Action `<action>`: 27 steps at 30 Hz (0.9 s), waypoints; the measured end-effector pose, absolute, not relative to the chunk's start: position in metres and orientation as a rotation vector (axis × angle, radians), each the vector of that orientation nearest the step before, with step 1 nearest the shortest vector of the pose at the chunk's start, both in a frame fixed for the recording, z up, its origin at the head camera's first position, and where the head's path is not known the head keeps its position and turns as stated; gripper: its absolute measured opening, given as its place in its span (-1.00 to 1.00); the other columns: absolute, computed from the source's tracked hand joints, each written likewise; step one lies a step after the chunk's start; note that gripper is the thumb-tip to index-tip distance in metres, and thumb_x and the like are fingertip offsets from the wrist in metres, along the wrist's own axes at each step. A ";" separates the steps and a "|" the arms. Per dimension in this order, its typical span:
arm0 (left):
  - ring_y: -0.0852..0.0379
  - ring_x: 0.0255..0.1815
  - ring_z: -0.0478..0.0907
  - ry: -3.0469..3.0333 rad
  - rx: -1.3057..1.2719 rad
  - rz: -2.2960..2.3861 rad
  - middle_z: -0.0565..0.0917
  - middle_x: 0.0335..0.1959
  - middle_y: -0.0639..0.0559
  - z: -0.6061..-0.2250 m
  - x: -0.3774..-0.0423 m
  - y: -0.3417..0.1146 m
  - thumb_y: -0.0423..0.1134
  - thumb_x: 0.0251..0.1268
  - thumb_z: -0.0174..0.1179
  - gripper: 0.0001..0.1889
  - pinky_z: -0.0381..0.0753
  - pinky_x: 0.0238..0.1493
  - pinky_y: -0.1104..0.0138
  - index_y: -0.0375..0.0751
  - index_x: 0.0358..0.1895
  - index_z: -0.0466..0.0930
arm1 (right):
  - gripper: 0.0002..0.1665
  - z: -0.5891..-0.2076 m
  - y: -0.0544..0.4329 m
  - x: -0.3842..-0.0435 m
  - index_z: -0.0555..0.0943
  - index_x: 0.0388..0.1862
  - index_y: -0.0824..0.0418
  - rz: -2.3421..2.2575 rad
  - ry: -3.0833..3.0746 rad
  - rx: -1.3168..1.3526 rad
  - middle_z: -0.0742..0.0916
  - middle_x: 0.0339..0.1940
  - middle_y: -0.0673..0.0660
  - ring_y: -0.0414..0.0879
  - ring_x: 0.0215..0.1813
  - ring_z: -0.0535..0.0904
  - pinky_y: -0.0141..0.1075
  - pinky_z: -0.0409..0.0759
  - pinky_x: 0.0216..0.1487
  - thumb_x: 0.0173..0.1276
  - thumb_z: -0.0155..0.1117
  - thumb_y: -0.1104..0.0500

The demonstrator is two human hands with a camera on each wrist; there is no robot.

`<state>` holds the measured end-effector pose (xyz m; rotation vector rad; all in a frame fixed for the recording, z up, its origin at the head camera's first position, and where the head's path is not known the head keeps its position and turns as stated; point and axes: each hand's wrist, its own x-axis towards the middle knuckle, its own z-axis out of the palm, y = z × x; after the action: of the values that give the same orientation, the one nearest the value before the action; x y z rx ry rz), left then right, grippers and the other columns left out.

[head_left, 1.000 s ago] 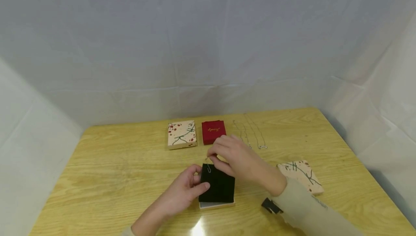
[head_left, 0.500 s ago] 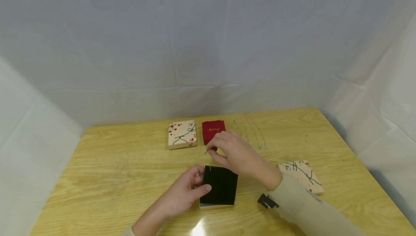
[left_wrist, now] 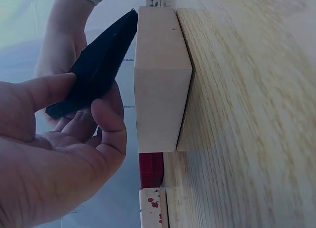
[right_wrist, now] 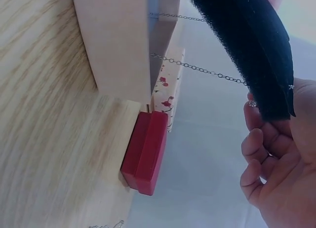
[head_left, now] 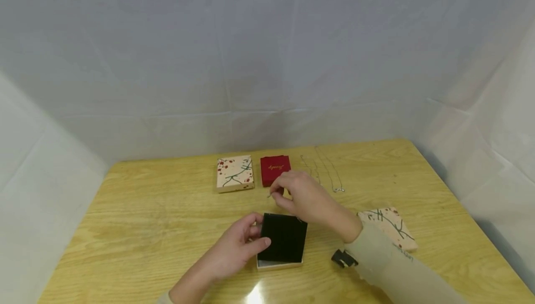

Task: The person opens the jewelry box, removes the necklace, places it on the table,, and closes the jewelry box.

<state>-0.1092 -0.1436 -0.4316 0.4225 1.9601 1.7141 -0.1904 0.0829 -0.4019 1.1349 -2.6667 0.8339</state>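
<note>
My left hand (head_left: 240,248) grips a black velvet pad (head_left: 283,241) by its left edge, thumb on top and fingers beneath. The pad is tilted above an open cream box (left_wrist: 163,85), with one edge close to the rim. Two strands of a thin silver chain necklace (right_wrist: 197,68) run from inside the box to the pad. My right hand (head_left: 303,197) is over the pad's far edge, pinching a tiny bit of the chain between thumb and forefinger. Small sparkling bits (right_wrist: 253,103) show at the pad's end in the right wrist view.
A closed floral box (head_left: 235,174) and a red box (head_left: 275,170) with gold lettering stand at the back. Silver necklaces (head_left: 330,171) lie to their right. A floral lid (head_left: 388,227) lies under my right forearm on the wooden table (head_left: 159,229).
My right hand has lifted off the pad's far left corner and shifted slightly right. The silver loop at that corner no longer shows. The pad has moved slightly right in my left hand.
</note>
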 end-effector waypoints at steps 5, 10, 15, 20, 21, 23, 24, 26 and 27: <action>-0.02 0.01 0.73 1.988 0.433 1.712 0.76 0.13 -0.18 -0.431 -0.109 -0.143 -0.31 0.59 0.20 -0.63 0.71 -0.04 0.30 -0.38 0.30 0.41 | -0.94 -0.404 0.084 -0.191 0.78 -0.14 0.17 0.874 -2.696 1.102 0.73 -0.27 -0.08 -0.06 -0.20 0.66 -0.28 0.68 -0.09 0.48 0.40 0.25; -0.06 0.04 0.72 1.961 0.430 1.746 0.74 0.16 -0.22 -0.431 -0.109 -0.142 -0.36 0.57 0.19 -0.64 0.74 0.01 0.27 -0.40 0.30 0.43 | -0.94 -0.405 0.086 -0.191 0.78 -0.14 0.20 0.887 -2.718 1.068 0.71 -0.27 -0.06 -0.04 -0.21 0.66 -0.31 0.68 -0.13 0.48 0.41 0.25; -0.07 0.04 0.71 1.960 0.426 1.752 0.74 0.15 -0.22 -0.432 -0.110 -0.141 -0.37 0.56 0.19 -0.65 0.74 0.02 0.25 -0.39 0.29 0.44 | -0.94 -0.409 0.088 -0.193 0.77 -0.16 0.19 0.883 -2.732 1.041 0.71 -0.28 -0.07 -0.04 -0.20 0.66 -0.32 0.68 -0.12 0.48 0.39 0.25; -0.07 0.01 0.71 1.990 0.423 1.739 0.75 0.11 -0.21 -0.431 -0.109 -0.141 -0.36 0.54 0.21 -0.65 0.74 0.00 0.25 -0.39 0.27 0.45 | -0.95 -0.410 0.090 -0.193 0.77 -0.17 0.19 0.905 -2.753 1.005 0.70 -0.28 -0.07 -0.04 -0.20 0.66 -0.31 0.68 -0.12 0.47 0.39 0.26; -0.06 0.00 0.70 2.003 0.422 1.733 0.75 0.10 -0.21 -0.431 -0.110 -0.142 -0.36 0.54 0.22 -0.65 0.73 0.00 0.26 -0.39 0.27 0.46 | -0.94 -0.411 0.091 -0.193 0.77 -0.17 0.19 0.907 -2.757 0.999 0.70 -0.28 -0.07 -0.05 -0.20 0.65 -0.32 0.68 -0.12 0.47 0.39 0.26; -0.05 -0.02 0.70 2.028 0.425 1.719 0.76 0.07 -0.19 -0.430 -0.110 -0.142 -0.35 0.53 0.23 -0.65 0.72 -0.02 0.28 -0.38 0.26 0.46 | -0.94 -0.411 0.092 -0.193 0.77 -0.16 0.19 0.913 -2.769 0.980 0.70 -0.27 -0.07 -0.09 -0.21 0.64 -0.32 0.68 -0.13 0.47 0.39 0.26; -0.04 -0.02 0.69 2.037 0.423 1.713 0.76 0.06 -0.18 -0.430 -0.110 -0.142 -0.35 0.53 0.24 -0.65 0.71 -0.03 0.30 -0.37 0.25 0.47 | -0.94 -0.411 0.092 -0.193 0.77 -0.15 0.19 0.914 -2.777 0.967 0.70 -0.27 -0.08 -0.11 -0.22 0.63 -0.32 0.68 -0.13 0.46 0.40 0.26; -0.03 -0.03 0.68 2.053 0.422 1.702 0.77 0.05 -0.16 -0.429 -0.110 -0.143 -0.34 0.53 0.24 -0.66 0.69 -0.04 0.32 -0.37 0.25 0.47 | -0.93 -0.411 0.093 -0.194 0.78 -0.14 0.19 0.919 -2.796 0.940 0.70 -0.28 -0.09 -0.16 -0.23 0.60 -0.32 0.67 -0.14 0.46 0.40 0.25; -0.03 -0.03 0.68 2.055 0.422 1.698 0.77 0.04 -0.16 -0.429 -0.110 -0.143 -0.34 0.53 0.24 -0.66 0.68 -0.04 0.32 -0.36 0.24 0.47 | -0.93 -0.411 0.094 -0.194 0.78 -0.14 0.17 0.919 -2.806 0.927 0.69 -0.28 -0.09 -0.18 -0.24 0.59 -0.33 0.66 -0.15 0.46 0.40 0.24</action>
<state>-0.1104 -0.1427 -0.4289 0.4220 2.0553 1.6984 -0.1938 0.0941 -0.4114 0.9269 -2.8056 0.9186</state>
